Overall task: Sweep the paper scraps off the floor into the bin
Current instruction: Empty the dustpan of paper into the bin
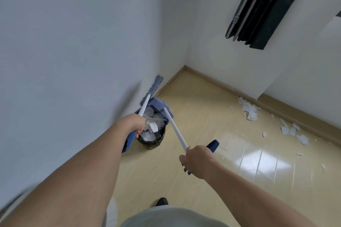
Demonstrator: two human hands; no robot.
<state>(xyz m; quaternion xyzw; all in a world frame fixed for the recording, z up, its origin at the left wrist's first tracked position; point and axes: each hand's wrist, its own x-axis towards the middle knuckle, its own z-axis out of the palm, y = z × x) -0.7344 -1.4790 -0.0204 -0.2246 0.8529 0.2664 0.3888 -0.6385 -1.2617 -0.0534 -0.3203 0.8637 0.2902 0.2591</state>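
Observation:
A small bin lined with a black bag (151,143) stands on the floor by the left wall, with white paper in it. Tipped over the bin is a blue dustpan (160,106), more scraps (152,125) lying at its mouth. My right hand (197,160) grips the dustpan's long white handle (175,131) near its blue end. My left hand (137,123) grips the broom's handle (144,104); the blue broom head (156,84) is raised against the wall behind the bin. Several loose paper scraps (250,109) lie along the right baseboard.
White walls meet in a corner ahead, with a wooden baseboard (217,84) round the pale glossy floor (203,125). A dark curtain (258,9) hangs at the upper right. More scraps (302,139) trail right. My shoe (162,201) shows at the bottom.

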